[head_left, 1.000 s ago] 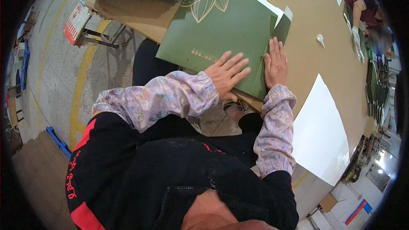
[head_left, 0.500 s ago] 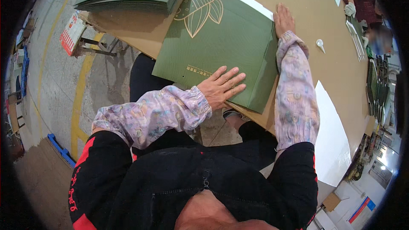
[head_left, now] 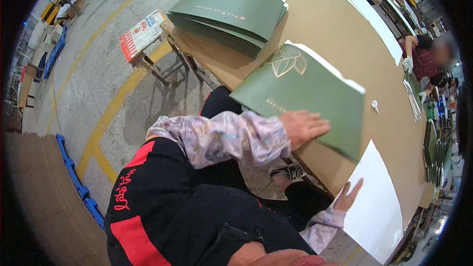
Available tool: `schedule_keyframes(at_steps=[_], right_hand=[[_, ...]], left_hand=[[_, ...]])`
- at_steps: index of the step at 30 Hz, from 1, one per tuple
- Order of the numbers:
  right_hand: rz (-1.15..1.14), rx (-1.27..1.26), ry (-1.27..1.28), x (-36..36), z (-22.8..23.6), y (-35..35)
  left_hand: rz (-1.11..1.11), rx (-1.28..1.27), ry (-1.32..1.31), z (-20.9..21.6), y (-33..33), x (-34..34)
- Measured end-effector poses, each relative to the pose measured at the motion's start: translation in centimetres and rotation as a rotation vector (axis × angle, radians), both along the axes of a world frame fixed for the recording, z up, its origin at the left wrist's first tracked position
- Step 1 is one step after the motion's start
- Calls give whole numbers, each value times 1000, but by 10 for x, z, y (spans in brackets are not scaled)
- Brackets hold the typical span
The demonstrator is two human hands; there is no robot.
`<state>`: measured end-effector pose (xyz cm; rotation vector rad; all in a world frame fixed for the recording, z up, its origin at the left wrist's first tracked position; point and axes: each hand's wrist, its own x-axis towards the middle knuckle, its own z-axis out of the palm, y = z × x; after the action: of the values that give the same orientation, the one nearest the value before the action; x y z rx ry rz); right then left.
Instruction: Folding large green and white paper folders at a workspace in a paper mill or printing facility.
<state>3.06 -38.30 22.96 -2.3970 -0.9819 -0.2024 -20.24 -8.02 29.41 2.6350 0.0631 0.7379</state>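
Note:
A flat green cardboard piece point(head_left: 315, 91) with a gold leaf drawing and a white far edge lies on the brown table in front of me. My left hand point(head_left: 304, 128) rests over its near edge, fingers stretched out and slightly blurred. Lower right, my right hand point(head_left: 348, 196) is at the near edge of a large white sheet point(head_left: 377, 207), its thumb and fingers spread. Whether the fingers press on the sheet I cannot tell. Nothing shows gripped in either hand.
Similar green pieces form a stack point(head_left: 231, 12) at the far left of the table point(head_left: 340, 34). A small white nozzle-like piece point(head_left: 375, 106) lies to the right. Beyond, a co-worker in white gloves point(head_left: 408, 65) handles green pieces. A stool point(head_left: 143, 34) stands left of the table.
My right hand has left the green piece's right edge and come back to the white sheet. My left hand stays at the near edge. The whole view has shifted and turned.

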Motion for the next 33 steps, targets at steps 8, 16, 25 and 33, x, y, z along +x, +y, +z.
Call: schedule_keyframes(at_steps=[8, 16, 25, 33], right_hand=[[-218, -597, -178, 8, -50, -57], [-39, -474, 183, 54, 38, -85], [-194, -477, -452, 68, 119, -93], [420, -28, -518, -83, 126, 149]], left_hand=[[-18, 236, -389, 40, 23, 27], [-88, 298, 315, -135, -35, 47], [-258, -64, 230, -122, -63, 59], [-276, -690, -150, -74, -78, 34]])
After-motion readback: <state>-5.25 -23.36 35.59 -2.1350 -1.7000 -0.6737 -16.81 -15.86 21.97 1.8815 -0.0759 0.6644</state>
